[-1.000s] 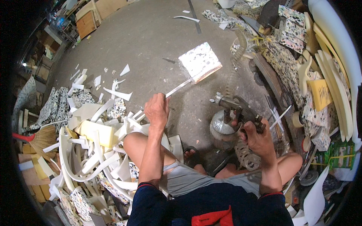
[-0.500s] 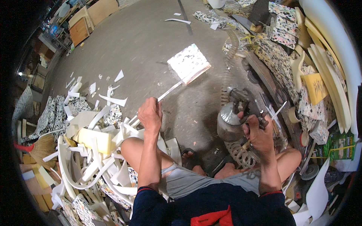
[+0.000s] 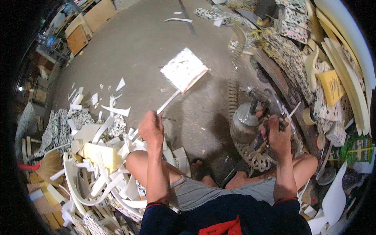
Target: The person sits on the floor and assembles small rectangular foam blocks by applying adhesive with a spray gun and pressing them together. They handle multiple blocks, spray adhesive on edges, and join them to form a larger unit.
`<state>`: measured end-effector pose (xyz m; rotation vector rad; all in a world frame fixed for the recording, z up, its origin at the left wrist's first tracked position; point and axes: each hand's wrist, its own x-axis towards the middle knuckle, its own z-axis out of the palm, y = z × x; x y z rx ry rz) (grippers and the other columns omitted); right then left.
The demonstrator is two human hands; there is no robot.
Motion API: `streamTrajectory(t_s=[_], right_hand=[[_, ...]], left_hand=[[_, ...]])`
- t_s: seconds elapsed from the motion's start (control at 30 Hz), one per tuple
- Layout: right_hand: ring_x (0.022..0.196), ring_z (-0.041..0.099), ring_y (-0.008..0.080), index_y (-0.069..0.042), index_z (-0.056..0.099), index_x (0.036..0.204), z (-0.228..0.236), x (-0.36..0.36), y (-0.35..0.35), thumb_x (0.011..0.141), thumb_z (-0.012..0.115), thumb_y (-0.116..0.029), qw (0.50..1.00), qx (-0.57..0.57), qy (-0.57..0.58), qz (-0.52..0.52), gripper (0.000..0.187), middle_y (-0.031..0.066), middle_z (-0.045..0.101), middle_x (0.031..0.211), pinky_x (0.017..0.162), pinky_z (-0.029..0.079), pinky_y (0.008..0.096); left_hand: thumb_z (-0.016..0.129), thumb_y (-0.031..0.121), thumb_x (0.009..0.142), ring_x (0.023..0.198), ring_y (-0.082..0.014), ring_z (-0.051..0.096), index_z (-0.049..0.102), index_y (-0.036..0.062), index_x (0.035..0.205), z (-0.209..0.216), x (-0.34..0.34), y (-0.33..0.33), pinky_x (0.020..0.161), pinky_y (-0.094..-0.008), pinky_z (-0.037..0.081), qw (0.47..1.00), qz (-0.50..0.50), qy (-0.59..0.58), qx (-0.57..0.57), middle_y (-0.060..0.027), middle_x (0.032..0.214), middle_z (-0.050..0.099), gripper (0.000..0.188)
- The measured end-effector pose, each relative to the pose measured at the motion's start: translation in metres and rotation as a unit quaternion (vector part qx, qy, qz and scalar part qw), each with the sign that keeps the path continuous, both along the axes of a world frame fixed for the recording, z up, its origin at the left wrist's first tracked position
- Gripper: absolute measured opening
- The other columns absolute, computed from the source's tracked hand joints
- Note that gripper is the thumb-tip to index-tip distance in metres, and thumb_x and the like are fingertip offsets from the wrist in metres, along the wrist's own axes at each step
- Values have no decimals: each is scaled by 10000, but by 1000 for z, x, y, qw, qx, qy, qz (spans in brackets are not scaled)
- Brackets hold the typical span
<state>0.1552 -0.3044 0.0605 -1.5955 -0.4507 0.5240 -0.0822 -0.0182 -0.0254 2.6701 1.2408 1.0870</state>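
Note:
My left hand (image 3: 151,127) is closed round a flat pale strip (image 3: 168,102), whose near end pokes out behind the fist. At its far end, the strip meets the near corner of a speckled white foam block (image 3: 182,68); how they join is hidden. My right hand (image 3: 279,135) grips a spray gun (image 3: 258,100) with a round metal cup (image 3: 244,121) on it. The fingers wrap its handle, with the trigger partly hidden. Close by the gun hangs a clear coiled hose (image 3: 256,160).
White and yellow foam offcuts (image 3: 98,156) heap up at my left, beside a straw broom (image 3: 53,164). Speckled foam sheets (image 3: 288,58) and long curved foam pieces (image 3: 344,82) are stacked at the right. Thin scraps (image 3: 178,19) lie on the grey floor (image 3: 133,47).
My left hand has shifted slightly left and nearer with the strip, and the foam block has moved along with it. My right hand has carried the spray gun a little to the right.

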Motion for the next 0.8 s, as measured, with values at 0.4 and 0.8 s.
streamTrajectory(t_s=[0.4, 0.8], right_hand=[[1244, 582, 360, 67, 450, 1419, -189, 161, 10, 907, 668, -238, 923, -281, -196, -176, 634, 273, 519, 1420, 1066, 450, 414], [1280, 519, 395, 15, 309, 1518, -254, 135, 0, 882, 709, -471, 893, -363, -199, -175, 895, 278, 495, 1406, 1058, 442, 508]], left_hand=[[658, 198, 992, 647, -128, 506, 582, -15, 918, -4, 14, 14, 610, -270, 447, 928, 119, -204, -290, -59, 756, 600, 238], [547, 519, 972, 1085, -262, 567, 536, 19, 1350, 33, -51, -31, 925, -421, 473, 767, 250, -308, -505, -147, 1163, 583, 627]])
